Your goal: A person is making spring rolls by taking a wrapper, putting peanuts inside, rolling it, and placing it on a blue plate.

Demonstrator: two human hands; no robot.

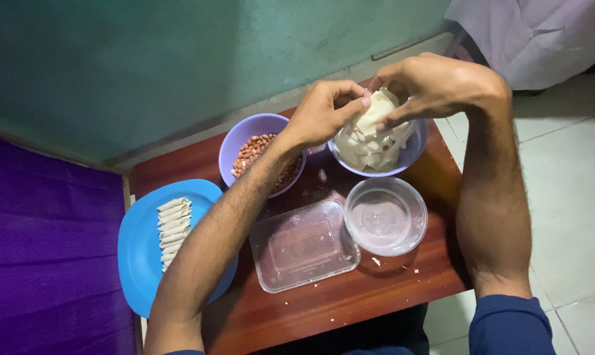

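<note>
Both my hands are raised over a purple bowl (415, 150) full of pale dough sheets (369, 150). My left hand (320, 113) and my right hand (435, 84) pinch one dough sheet (375, 110) between their fingertips, just above the pile. To the left stands a second purple bowl (239, 139) holding peanuts (254, 148). My left forearm crosses over a blue plate (139, 250) carrying a row of rolled dough pieces (173, 227).
A clear rectangular container (304, 246) and a clear round container (386, 215) sit on the small red-brown table (350, 306). A green wall is behind, purple cloth (47, 250) at left, tiled floor (567, 184) at right, white fabric (540, 33) top right.
</note>
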